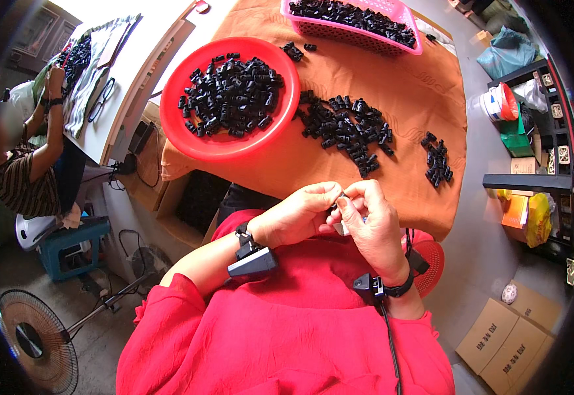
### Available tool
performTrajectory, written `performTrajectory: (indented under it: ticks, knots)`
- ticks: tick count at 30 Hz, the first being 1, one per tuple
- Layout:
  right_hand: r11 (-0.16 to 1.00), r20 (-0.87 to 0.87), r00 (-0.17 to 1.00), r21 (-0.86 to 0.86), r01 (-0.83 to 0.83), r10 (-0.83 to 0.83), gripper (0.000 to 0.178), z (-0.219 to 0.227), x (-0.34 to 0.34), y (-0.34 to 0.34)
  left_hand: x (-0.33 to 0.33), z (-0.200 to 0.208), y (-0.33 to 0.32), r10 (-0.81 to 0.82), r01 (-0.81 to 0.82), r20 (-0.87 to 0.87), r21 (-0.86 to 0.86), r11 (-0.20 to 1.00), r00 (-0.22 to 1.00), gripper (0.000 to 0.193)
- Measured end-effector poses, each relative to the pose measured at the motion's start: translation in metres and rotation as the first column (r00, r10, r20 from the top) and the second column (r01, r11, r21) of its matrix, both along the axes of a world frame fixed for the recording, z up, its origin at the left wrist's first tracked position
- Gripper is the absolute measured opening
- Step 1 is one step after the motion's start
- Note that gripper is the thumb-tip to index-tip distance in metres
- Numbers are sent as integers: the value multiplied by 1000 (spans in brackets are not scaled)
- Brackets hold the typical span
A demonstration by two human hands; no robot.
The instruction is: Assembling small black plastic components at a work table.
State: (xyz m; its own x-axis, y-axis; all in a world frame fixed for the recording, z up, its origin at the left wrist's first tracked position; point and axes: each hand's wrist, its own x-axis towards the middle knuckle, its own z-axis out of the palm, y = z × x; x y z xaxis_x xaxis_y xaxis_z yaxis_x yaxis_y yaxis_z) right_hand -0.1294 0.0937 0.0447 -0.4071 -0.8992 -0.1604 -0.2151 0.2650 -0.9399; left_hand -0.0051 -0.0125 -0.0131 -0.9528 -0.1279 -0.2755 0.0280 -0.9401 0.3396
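My left hand and my right hand meet in front of my chest, at the near edge of the table. Their fingertips pinch together around a small black part, mostly hidden by the fingers. Something small and whitish shows under the right hand's curled fingers; its kind is unclear. Beyond the hands, a loose pile of short black cylindrical parts lies on the orange cloth. A smaller cluster of similar parts lies to its right.
A red basin of black parts stands at the table's left, and a pink basket of them at the back. Another person works at a white table at far left. A fan, cardboard boxes and a shelf surround me.
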Motion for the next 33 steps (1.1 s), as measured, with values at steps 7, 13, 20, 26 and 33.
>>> performTrajectory:
  ticks: [7,13,20,26,33]
  knots:
    - [998,79,997,-60,32,-27,6,-10,-4,2,-3,-5,-4,-39,40,-56,18,999,998,20]
    - [991,11,994,-81,109,-109,7,-6,-14,2,-9,10,-20,46,-49,62,41,998,997,37]
    - [987,-12,988,-59,150,-151,7,-11,-23,5,-30,-5,-43,384,55,260,-881,470,886,22]
    - [983,-6,985,-70,169,-170,8,-12,-26,5,-41,-4,-45,609,417,175,-865,-280,773,20]
    - [982,-30,985,-88,168,-171,9,-15,-26,6,-26,-4,-43,400,214,153,-971,-111,904,23]
